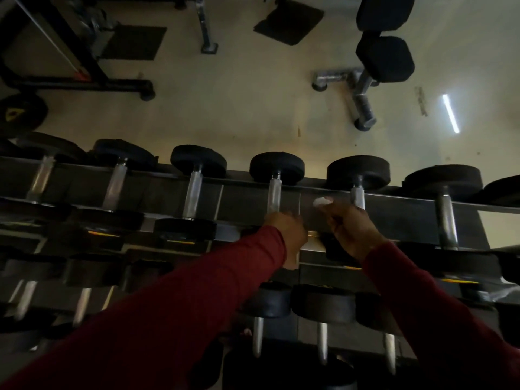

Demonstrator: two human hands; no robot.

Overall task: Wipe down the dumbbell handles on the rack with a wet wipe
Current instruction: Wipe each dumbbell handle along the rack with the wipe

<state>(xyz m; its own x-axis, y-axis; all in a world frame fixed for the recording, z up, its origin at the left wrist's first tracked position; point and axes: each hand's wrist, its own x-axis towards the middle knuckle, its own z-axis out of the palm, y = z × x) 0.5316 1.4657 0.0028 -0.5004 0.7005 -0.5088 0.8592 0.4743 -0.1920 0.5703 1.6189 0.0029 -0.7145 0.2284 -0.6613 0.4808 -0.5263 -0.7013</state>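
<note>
A dark metal rack [399,209] carries a row of black dumbbells with chrome handles on its top tier. My left hand [287,229] grips the lower end of the chrome handle [275,195] of the middle dumbbell. My right hand [346,223] pinches a small crumpled white wet wipe [322,202] just left of the neighbouring chrome handle [358,197]; whether the wipe touches that handle is unclear. Both arms wear dark red sleeves. More dumbbells sit on a lower tier [322,342], partly hidden by my arms.
Behind the rack lies a pale floor with a chrome-framed bench [363,88] with black pads at the upper right, black floor mats [289,21], a black machine frame [84,77] at the upper left and a weight plate [19,114] at the far left.
</note>
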